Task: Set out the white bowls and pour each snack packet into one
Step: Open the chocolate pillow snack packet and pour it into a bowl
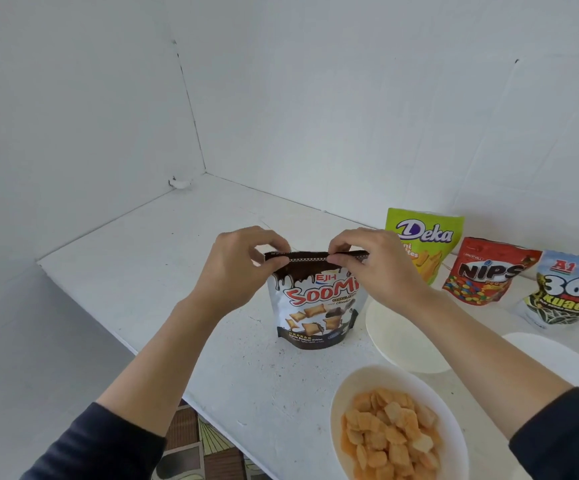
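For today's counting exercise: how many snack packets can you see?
4: Soomi packet held at centre; Deka, Nips and 360 stand along the wall. More may sit off-frame right.

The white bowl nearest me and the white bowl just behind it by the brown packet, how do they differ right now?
The nearest white bowl holds a heap of orange pillow-shaped snacks; the white bowl behind it holds no snacks where visible. The nearest bowl stands clear of both hands, while the right hand and forearm cross over part of the farther one. The farther bowl sits right beside the brown and white Soomi packet. Both are plain white and rest on the white counter.
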A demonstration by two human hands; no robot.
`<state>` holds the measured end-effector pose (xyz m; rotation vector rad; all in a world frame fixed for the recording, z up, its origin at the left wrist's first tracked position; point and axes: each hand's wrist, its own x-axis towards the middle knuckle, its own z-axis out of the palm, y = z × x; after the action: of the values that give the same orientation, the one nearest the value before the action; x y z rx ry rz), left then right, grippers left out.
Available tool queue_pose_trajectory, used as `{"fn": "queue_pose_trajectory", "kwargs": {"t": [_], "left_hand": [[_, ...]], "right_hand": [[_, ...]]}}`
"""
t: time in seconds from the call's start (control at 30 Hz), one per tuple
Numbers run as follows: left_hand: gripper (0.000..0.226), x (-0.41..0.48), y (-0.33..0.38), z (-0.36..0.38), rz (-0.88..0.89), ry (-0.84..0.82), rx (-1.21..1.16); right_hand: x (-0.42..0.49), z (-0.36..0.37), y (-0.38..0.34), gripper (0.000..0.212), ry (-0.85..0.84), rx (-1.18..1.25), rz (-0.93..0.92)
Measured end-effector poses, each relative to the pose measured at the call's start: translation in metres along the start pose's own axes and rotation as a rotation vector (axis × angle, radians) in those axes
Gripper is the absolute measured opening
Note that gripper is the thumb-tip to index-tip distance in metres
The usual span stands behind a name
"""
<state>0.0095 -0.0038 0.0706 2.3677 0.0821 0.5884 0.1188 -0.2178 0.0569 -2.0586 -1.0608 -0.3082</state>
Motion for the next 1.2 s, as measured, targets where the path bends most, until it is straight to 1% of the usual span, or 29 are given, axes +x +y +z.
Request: {"fn": "queue_pose_trajectory", "kwargs": {"t": [0.1, 0.23, 0.53, 0.8, 0.93, 1.07, 1.2], "left_hand": [[0.015, 0.001, -0.003, 0.005, 0.193, 0.045, 0.126], [0.013, 0.001, -0.004, 0.008, 0.263, 0.073, 0.143], [0.017, 0.006, -0.004, 0.008, 0.218, 0.039, 0.1], [0.023, 0.01, -0.002, 0.013, 0.26, 0.018, 0.14], [0.017, 0.012, 0.002, 0.014, 0.25, -0.014, 0.128], [0.01, 0.02, 0.007, 0.016, 0.195, -0.081, 0.109], [0.019, 0.027, 0.005, 0.018, 0.13, -0.111, 0.104]], "right_hand": [[0.0, 0.002, 0.0, 0.004, 0.011, 0.001, -0.014], [0.0, 0.002, 0.001, 0.007, 0.033, -0.005, -0.051], [0.002, 0.001, 0.001, 0.008, 0.066, 0.001, -0.046], [0.004, 0.002, 0.003, 0.008, 0.037, 0.0, -0.025], [0.005, 0.0, 0.001, 0.007, 0.004, 0.029, 0.004], [0.006, 0.0, -0.002, 0.007, -0.032, 0.042, 0.04], [0.006, -0.002, -0.004, 0.008, -0.043, 0.029, 0.054]]}}
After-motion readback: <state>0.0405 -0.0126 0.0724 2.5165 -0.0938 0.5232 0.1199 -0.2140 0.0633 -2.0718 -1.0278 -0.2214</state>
